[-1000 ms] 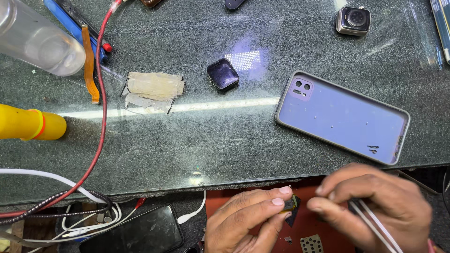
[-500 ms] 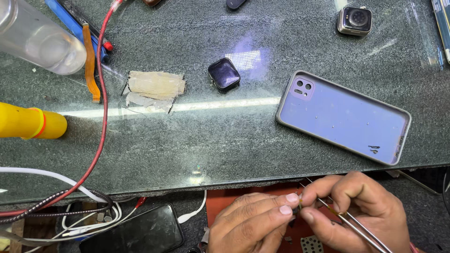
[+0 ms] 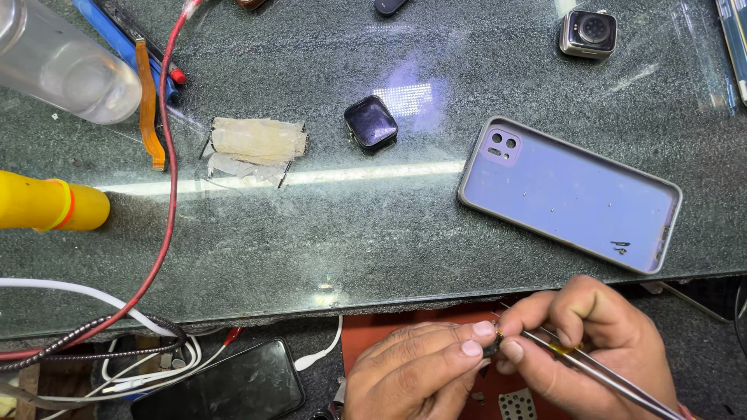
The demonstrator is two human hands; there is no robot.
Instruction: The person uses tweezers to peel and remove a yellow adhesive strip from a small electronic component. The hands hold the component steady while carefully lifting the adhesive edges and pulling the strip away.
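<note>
My hands have closed together – left hand (image 3: 416,373) pinches a tiny dark part (image 3: 492,348), right hand (image 3: 591,342) clamps tweezers (image 3: 599,372) beside that grip. Light, fragile, I judge – hold its edges.

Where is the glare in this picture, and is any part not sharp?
Head view: a bright strip of glare crosses the glass table top, with a dotted lamp reflection beside the small dark screen; the clear bottle at top left looks soft; both hands at the bottom edge are reasonably sharp.

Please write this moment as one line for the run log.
left hand: pinches tiny dark part | right hand: holds tweezers at part | lilac phone: face down on glass table
</note>
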